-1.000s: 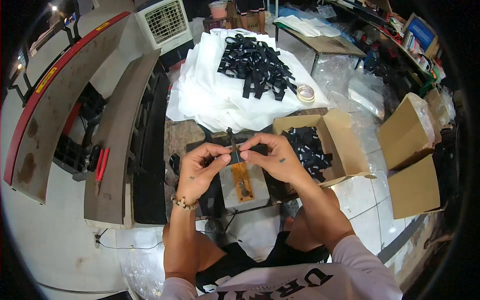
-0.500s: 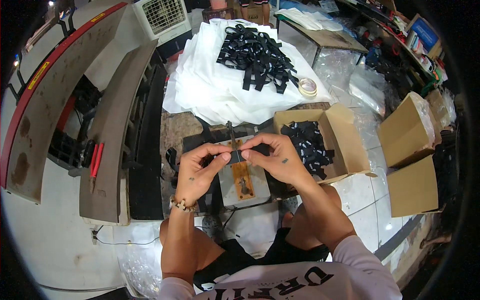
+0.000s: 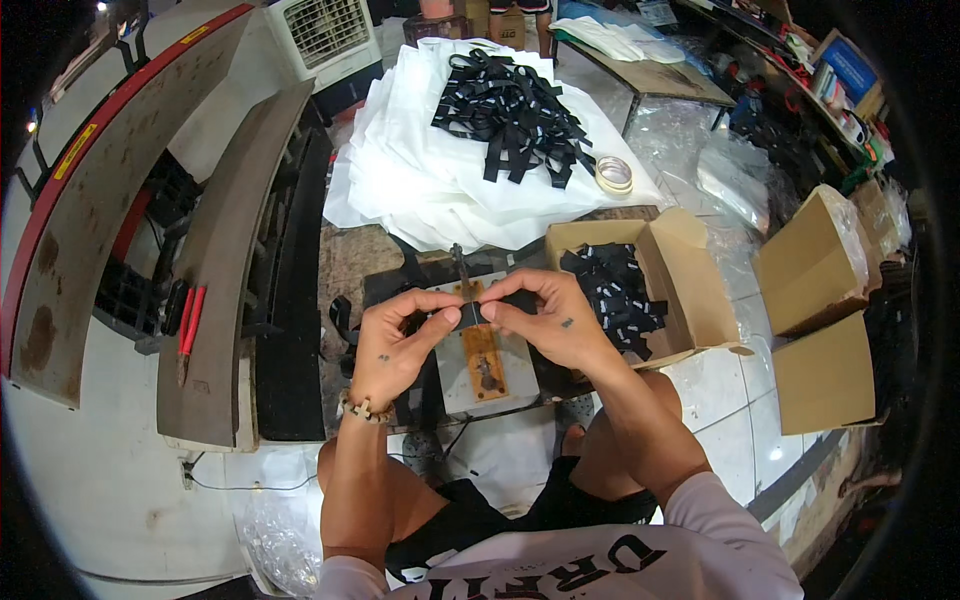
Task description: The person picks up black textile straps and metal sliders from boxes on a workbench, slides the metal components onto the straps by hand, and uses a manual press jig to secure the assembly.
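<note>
A broad stack of thin white sheets [image 3: 385,175] shines bright, nearly washed out. Below the stack, the bare left hand [image 3: 400,345] and bare right hand [image 3: 550,320] look sharp; left of it, a long grey red-edged panel [image 3: 75,250] bows with fisheye distortion. Black vignetting rims the view.

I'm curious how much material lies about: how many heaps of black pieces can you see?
2: a large heap on the white sheets, and a smaller heap inside the open cardboard box beside the right hand. Others may be hidden.

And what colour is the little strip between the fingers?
The little strip is black; it shows best in the head view.
</note>
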Motion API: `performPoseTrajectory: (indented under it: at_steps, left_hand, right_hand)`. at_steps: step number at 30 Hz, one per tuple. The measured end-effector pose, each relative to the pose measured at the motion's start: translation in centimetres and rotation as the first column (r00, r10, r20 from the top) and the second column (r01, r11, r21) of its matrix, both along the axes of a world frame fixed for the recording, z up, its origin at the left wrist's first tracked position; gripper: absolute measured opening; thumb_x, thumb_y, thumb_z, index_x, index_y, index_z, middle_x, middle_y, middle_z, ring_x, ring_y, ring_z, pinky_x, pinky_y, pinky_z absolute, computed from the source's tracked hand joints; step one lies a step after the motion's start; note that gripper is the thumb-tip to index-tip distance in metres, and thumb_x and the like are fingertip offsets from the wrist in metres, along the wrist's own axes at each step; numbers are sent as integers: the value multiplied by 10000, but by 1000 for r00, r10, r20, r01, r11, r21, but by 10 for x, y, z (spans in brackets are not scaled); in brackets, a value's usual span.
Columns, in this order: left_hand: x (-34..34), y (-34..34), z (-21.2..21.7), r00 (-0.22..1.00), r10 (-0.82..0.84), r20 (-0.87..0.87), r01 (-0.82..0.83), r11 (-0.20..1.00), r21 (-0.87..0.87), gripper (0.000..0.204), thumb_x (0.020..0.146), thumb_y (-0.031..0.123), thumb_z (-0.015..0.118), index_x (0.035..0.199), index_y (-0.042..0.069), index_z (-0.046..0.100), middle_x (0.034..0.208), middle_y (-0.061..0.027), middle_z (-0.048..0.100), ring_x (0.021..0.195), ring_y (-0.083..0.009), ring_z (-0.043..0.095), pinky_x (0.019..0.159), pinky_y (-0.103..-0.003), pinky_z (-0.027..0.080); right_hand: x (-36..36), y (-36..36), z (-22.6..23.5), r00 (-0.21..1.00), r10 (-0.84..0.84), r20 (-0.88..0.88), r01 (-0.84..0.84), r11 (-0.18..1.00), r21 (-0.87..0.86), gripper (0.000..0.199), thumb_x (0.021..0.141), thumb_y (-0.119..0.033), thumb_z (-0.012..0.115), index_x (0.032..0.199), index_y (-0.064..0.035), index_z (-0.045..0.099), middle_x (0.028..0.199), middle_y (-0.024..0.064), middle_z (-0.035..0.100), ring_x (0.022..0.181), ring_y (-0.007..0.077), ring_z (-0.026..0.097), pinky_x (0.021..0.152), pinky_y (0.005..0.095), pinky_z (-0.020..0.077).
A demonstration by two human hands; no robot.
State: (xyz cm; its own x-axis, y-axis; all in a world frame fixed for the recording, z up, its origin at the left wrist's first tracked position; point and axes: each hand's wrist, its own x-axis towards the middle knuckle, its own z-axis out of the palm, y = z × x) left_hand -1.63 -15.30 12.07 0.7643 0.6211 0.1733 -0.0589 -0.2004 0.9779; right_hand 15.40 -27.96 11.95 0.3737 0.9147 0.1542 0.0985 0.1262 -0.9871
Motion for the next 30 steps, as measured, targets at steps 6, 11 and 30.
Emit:
performPoseTrajectory:
  at_steps: [6,11,30]
  left_hand:
    - [1,-1,-2,1000,-4,7,4,1000,-11,112,902,67,708,1003,24,730,917,6,689,793,-41,568,717,-214,454]
    - [-2,3,-5,999,23,-42,-24,999,-35,114,901,60,704,1004,19,729,904,2,681,775,-53,567,704,-218,459]
    - [-7,-22,36,988,-87,128,83,996,37,205,895,-15,687,1096,1,651,957,-21,676,869,-62,609,757,-212,483]
  right_hand:
    - [2,1,-6,999,2,51,-6,997,75,130,889,-66,720,990,15,713,871,41,705,720,71,627,638,222,500]
    - [10,-2,-10,999,-21,46,19,999,40,138,899,-50,695,1018,20,699,886,44,696,739,79,630,656,231,506]
    - [-3,-9,33,993,89,75,-101,980,172,285,878,-88,737,1138,-14,648,961,27,682,862,82,618,762,247,495]
